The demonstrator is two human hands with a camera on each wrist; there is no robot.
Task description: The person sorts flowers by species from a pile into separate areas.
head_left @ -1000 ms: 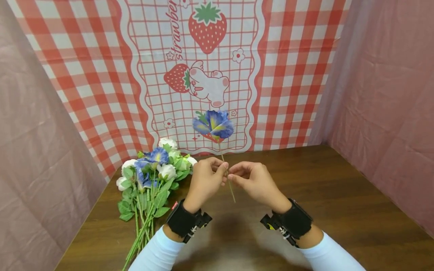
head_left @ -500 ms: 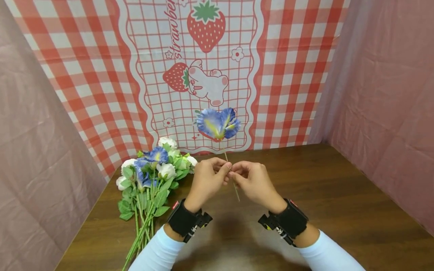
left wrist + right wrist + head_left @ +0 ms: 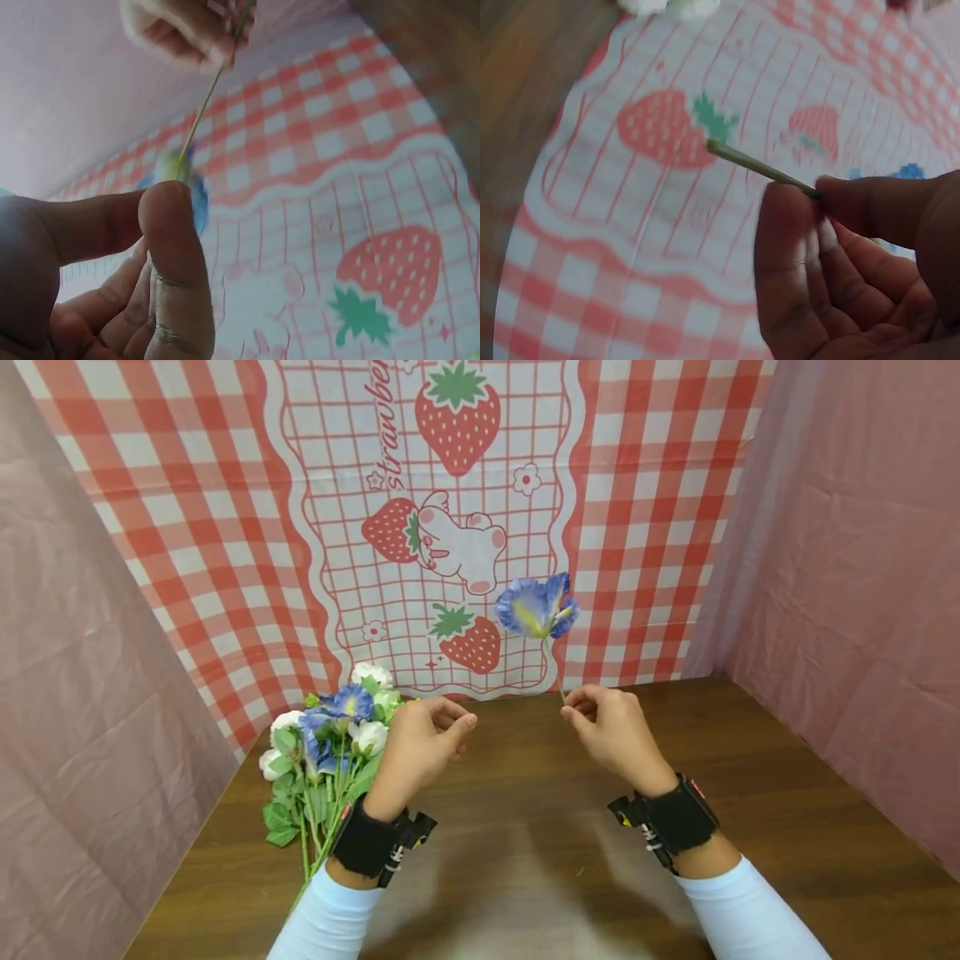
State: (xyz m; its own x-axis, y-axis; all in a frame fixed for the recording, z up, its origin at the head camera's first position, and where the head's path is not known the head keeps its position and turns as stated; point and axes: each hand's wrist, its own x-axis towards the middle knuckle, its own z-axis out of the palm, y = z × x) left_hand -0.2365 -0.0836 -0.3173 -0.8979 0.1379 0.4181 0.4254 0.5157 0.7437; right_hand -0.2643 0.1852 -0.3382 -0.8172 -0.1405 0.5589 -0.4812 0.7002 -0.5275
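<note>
My right hand [image 3: 615,727] pinches the thin stem of a single blue iris [image 3: 536,608] with yellow petal centres, held above the table with its bloom up. In the right wrist view the cut stem end [image 3: 742,160] sticks out past the thumb and finger. My left hand [image 3: 427,739] is apart from the stem, in the air near the bunch, thumb and index tips together and the other fingers curled. Nothing shows between those tips in the left wrist view, where the iris [image 3: 199,196] lies partly behind the fingers.
On the table's left lies a bunch of white flowers [image 3: 367,737], blue irises [image 3: 351,702] and green leaves, partly behind my left arm. The brown wooden table [image 3: 510,827] reaches back to a red-checked strawberry cloth [image 3: 637,527]. Pink curtains [image 3: 855,568] hang at both sides.
My left hand has let go of the stem and moved left. My right hand has carried the iris right and slightly up; the bloom has also turned since the first frame.
</note>
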